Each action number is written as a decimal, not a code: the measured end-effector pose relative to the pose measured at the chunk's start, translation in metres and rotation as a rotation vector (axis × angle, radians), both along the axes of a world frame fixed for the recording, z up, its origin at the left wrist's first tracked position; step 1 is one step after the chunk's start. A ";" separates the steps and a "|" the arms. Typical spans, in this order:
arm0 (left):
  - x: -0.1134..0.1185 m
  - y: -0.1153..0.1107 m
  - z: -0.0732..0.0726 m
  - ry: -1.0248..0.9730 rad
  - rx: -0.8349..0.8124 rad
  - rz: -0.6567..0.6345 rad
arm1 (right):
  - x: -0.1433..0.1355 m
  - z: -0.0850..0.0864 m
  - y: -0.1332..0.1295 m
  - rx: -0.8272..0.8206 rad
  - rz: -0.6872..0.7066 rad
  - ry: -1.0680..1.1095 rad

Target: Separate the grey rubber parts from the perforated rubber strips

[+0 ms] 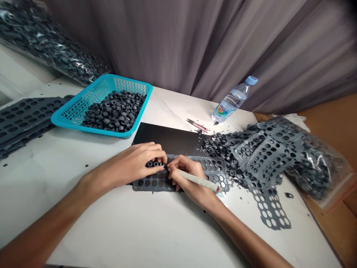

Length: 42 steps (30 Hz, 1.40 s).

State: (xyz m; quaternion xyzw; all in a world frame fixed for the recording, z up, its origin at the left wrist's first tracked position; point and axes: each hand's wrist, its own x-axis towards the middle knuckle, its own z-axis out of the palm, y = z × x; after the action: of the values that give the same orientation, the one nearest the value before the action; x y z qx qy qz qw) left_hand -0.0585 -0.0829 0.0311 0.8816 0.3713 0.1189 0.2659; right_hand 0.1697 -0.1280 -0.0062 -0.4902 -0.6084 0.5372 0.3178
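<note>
- White counter (156, 230): its surface shows between the forearms; its right edge runs beneath the right-hand bag of dark parts (318, 169).
- One perforated sheet (158, 183) lies under both hands, with a black board (170, 138) beyond it.
- Left hand (145, 160): thumb and fingers curled, narrowly parted around three visible rings (155, 164); cannot tell whether it grips them.
- Right hand (193, 173): fingers closed round one pale pen-like tool (199, 179), tip near the rings.
- One bottle (232, 98): multicoloured label, print unreadable.
- One blue basket (92, 129), holding too many dark pieces (114, 111) to count.
- One pair of pink-handled snips (198, 125).
</note>
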 end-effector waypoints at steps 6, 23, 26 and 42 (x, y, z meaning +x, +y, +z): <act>0.005 0.002 0.006 -0.336 0.008 0.189 | -0.002 0.000 -0.002 0.147 -0.007 -0.089; -0.004 0.007 0.018 -0.700 -0.587 0.423 | 0.012 -0.001 -0.001 -0.016 -0.093 0.101; 0.008 0.001 0.010 -0.646 -0.677 0.328 | 0.015 0.001 0.000 0.046 -0.124 0.071; 0.032 -0.005 -0.019 -0.569 -0.565 0.294 | 0.026 0.018 0.003 0.752 -0.103 -0.452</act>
State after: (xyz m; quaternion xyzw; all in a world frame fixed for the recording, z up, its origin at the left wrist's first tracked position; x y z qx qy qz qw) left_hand -0.0269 -0.0883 0.0126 0.6439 0.4228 0.2878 0.5691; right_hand 0.1956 -0.1250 0.0114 -0.4754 -0.7906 0.1413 0.3590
